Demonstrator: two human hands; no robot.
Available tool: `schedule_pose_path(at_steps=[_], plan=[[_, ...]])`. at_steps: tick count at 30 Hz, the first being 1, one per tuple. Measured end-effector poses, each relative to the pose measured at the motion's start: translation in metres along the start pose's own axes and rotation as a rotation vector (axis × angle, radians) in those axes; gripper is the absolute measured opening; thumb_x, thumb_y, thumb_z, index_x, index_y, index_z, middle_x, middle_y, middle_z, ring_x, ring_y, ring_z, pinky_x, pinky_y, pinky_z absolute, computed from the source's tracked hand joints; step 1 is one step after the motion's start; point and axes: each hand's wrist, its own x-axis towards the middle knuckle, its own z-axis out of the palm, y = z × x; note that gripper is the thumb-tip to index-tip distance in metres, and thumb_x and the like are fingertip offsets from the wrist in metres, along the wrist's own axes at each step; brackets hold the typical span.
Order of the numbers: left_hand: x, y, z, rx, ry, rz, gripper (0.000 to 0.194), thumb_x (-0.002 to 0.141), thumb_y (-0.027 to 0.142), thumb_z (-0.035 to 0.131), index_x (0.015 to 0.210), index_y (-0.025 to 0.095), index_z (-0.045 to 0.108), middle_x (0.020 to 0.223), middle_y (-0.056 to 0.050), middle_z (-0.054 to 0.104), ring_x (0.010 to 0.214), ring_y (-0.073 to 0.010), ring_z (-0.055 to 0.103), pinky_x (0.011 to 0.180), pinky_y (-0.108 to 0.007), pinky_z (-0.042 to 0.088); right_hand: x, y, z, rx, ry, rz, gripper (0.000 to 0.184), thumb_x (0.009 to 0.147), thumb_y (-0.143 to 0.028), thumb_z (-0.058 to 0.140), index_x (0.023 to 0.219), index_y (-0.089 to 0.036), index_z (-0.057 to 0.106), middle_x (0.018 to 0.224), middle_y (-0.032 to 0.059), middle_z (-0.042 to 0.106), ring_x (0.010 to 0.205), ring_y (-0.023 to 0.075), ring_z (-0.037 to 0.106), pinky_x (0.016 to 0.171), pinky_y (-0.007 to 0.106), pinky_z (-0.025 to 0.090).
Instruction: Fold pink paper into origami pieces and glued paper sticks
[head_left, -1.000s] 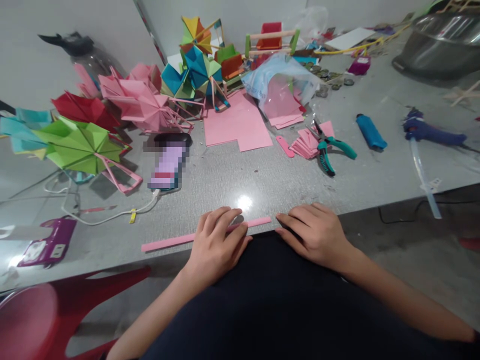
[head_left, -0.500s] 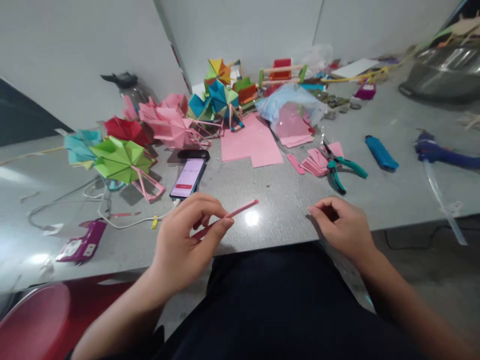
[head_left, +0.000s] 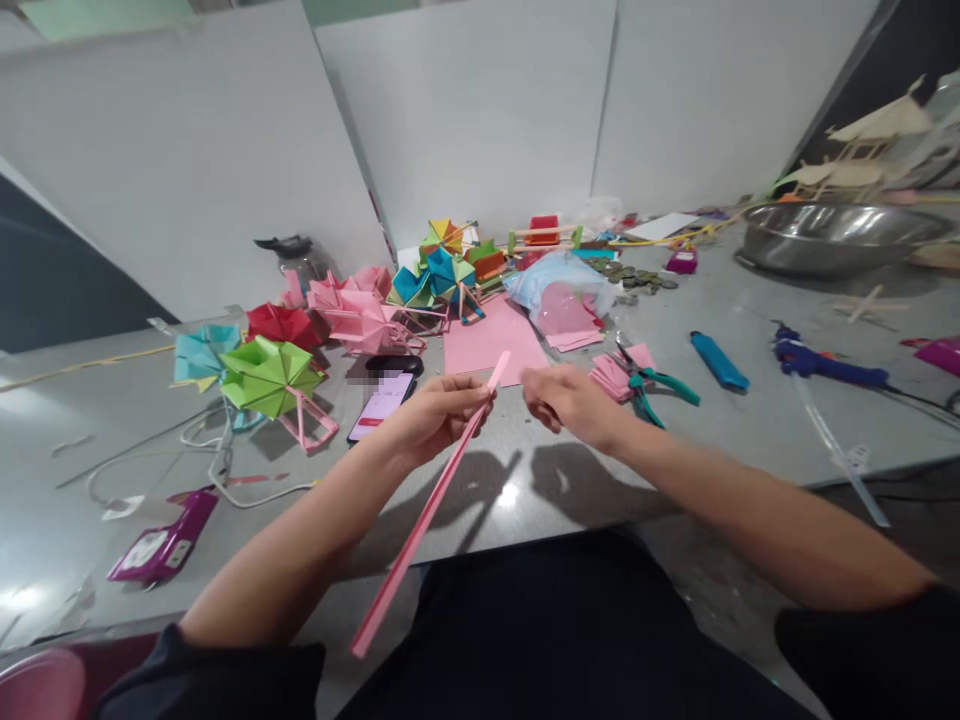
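Note:
A long, narrow pink folded paper strip (head_left: 431, 510) is pinched near its upper end by my left hand (head_left: 454, 408). Its lower end slants down toward me, past the table's front edge. My right hand (head_left: 562, 405) hovers just right of the strip's upper tip, apart from it. Its fingers are curled together and slightly blurred; whether anything is in them is hidden. Behind both hands lie pink paper sheets (head_left: 480, 340). A phone (head_left: 382, 405) lies left of my left hand. Right of my right hand, teal-handled pliers (head_left: 664, 383) rest by small pink paper pieces (head_left: 609, 376).
Folded paper pieces in green (head_left: 270, 375), pink (head_left: 360, 315) and blue crowd the back left. A purple glue gun (head_left: 825, 360), a blue utility knife (head_left: 720, 362) and a steel basin (head_left: 840, 240) are at right. A cable (head_left: 262, 500) runs along the left.
My left hand has raised the pink strip, which now shows at full length and points down toward me. My right hand has moved left and forward, close to it. The camera view has tilted up.

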Motion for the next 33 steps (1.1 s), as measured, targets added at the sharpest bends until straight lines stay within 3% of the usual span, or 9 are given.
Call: schedule_pose_path(at_steps=[4,7,11,15,22,28,33], plan=[[0.013,-0.021,-0.011,-0.033,-0.024,-0.039,0.050,0.063,0.048,0.099,0.076,0.013,0.066,0.063,0.003,0.054,0.052,-0.0034,0.038,0.051,-0.018,0.028,0.052,0.003,0.009,0.087,-0.022,0.079,0.066,0.085,-0.075,0.067,0.052,-0.023,0.043,0.044,-0.0065,0.033,0.043,0.0078,0.026,0.047,0.029,0.018],[0.018,-0.036,-0.017,0.037,0.020,-0.013,0.057,0.063,0.059,0.097,0.074,0.013,0.064,0.063,0.002,0.054,0.054,-0.0059,0.042,0.051,-0.020,0.029,0.066,0.020,0.014,0.107,0.001,0.094,0.064,0.084,-0.070,0.068,0.049,-0.024,0.039,0.043,-0.0070,0.031,0.043,0.0076,0.023,0.048,0.030,0.017],[0.019,-0.048,-0.018,0.155,0.045,0.042,0.057,0.067,0.062,0.093,0.068,0.015,0.062,0.061,0.003,0.052,0.056,-0.0074,0.041,0.054,-0.022,0.029,0.063,0.042,0.017,0.128,0.052,0.113,0.058,0.083,-0.065,0.065,0.050,-0.025,0.039,0.042,-0.0065,0.032,0.044,0.0084,0.026,0.048,0.030,0.019],[0.017,-0.052,-0.016,0.173,0.072,0.031,0.046,0.068,0.051,0.091,0.068,0.015,0.064,0.060,0.003,0.051,0.056,-0.0079,0.040,0.056,-0.023,0.029,0.054,0.051,0.024,0.146,0.036,0.147,0.058,0.081,-0.065,0.068,0.047,-0.024,0.042,0.040,-0.0053,0.034,0.043,0.0089,0.027,0.047,0.030,0.020],[0.017,-0.052,-0.018,0.060,0.029,-0.037,0.026,0.074,0.034,0.080,0.065,0.015,0.065,0.060,-0.002,0.054,0.055,-0.0104,0.045,0.052,-0.025,0.028,0.049,0.058,0.030,0.205,0.019,0.161,0.053,0.082,-0.056,0.067,0.047,-0.025,0.040,0.041,-0.0055,0.031,0.044,0.0098,0.025,0.048,0.030,0.023],[0.023,-0.061,-0.024,0.029,0.048,-0.034,0.025,0.077,0.030,0.075,0.063,0.016,0.059,0.056,0.002,0.045,0.051,-0.0072,0.034,0.050,-0.023,0.023,0.050,0.060,0.032,0.246,0.032,0.183,0.057,0.083,-0.058,0.069,0.047,-0.025,0.039,0.042,-0.0061,0.028,0.043,0.0095,0.024,0.046,0.030,0.021],[0.029,-0.064,-0.028,-0.002,0.043,-0.046,0.023,0.077,0.030,0.073,0.064,0.016,0.060,0.055,0.001,0.046,0.051,-0.0090,0.041,0.050,-0.023,0.027,0.050,0.058,0.029,0.272,0.085,0.183,0.055,0.091,-0.059,0.062,0.054,-0.025,0.039,0.046,-0.0061,0.031,0.043,0.0097,0.024,0.046,0.030,0.022]])
